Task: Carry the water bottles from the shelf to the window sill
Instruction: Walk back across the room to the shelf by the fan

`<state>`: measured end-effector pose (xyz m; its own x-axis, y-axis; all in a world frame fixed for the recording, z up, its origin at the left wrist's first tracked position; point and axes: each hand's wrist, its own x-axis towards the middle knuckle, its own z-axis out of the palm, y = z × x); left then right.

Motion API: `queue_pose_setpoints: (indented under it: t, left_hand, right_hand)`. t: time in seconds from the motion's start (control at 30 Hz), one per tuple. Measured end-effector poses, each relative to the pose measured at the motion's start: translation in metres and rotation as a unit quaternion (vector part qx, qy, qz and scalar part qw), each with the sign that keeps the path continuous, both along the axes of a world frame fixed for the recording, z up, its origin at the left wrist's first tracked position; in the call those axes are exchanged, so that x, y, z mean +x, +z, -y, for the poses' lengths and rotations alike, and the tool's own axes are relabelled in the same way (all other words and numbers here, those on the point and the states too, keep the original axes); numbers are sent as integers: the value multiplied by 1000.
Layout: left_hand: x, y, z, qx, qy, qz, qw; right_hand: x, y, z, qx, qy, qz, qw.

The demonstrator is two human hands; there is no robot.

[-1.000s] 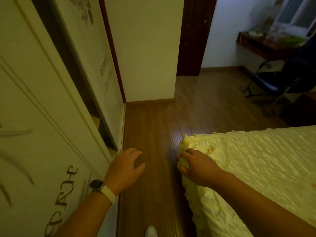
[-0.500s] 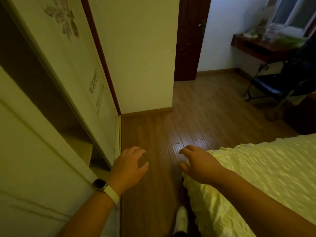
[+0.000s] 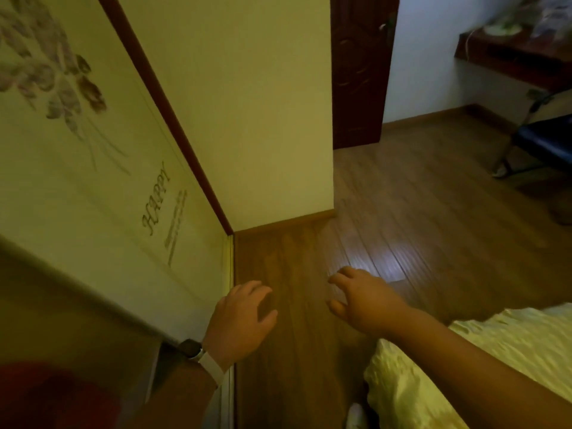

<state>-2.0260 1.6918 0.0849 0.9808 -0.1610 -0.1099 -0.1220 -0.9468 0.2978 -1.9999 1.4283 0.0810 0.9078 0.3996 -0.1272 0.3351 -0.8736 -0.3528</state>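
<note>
No water bottle shows in the head view. My left hand (image 3: pixel 240 320), with a watch on a white strap at the wrist, hangs over the wooden floor beside the wardrobe's sliding door (image 3: pixel 102 168); its fingers are apart and it holds nothing. My right hand (image 3: pixel 360 297) reaches forward over the floor, just past the corner of the bed (image 3: pixel 464 366), fingers loosely spread and empty. A dark wooden ledge (image 3: pixel 507 58) at the top right carries blurred items under a bright window; what they are I cannot tell.
The wardrobe door bears a flower print and the word HAPPY. A cream wall corner (image 3: pixel 247 119) juts out ahead, with a dark brown door (image 3: pixel 360 72) behind it. A dark chair (image 3: pixel 544 140) stands at the right. Something red (image 3: pixel 46 394) lies at the lower left.
The view has moved forward along the wardrobe. My right hand has left the corner of the bed cover and now hangs over the floor. Both hands stay empty.
</note>
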Motion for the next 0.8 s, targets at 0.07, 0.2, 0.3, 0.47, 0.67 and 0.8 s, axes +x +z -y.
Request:
queue_pose_setpoints:
  t: [0.07, 0.2, 0.3, 0.47, 0.67, 0.8]
  left_hand:
    - [37, 6, 13, 5, -10, 16, 1000]
    - [93, 17, 29, 23, -26, 48, 998]
    - [137, 18, 33, 21, -42, 44, 998]
    - [224, 4, 37, 1, -63, 37, 997]
    - [358, -19, 40, -28, -102, 27, 994]
    - [453, -19, 42, -52, -142, 30, 988]
  right_hand:
    - [36, 7, 16, 1, -13, 18, 1000]
    - [92, 17, 35, 0, -37, 27, 999]
    - [131, 20, 42, -3, -47, 27, 999]
    - [197, 11, 48, -18, -78, 29, 996]
    - [293, -3, 45, -52, -130, 23, 990]
    - [354, 2, 45, -77, -170, 28, 982]
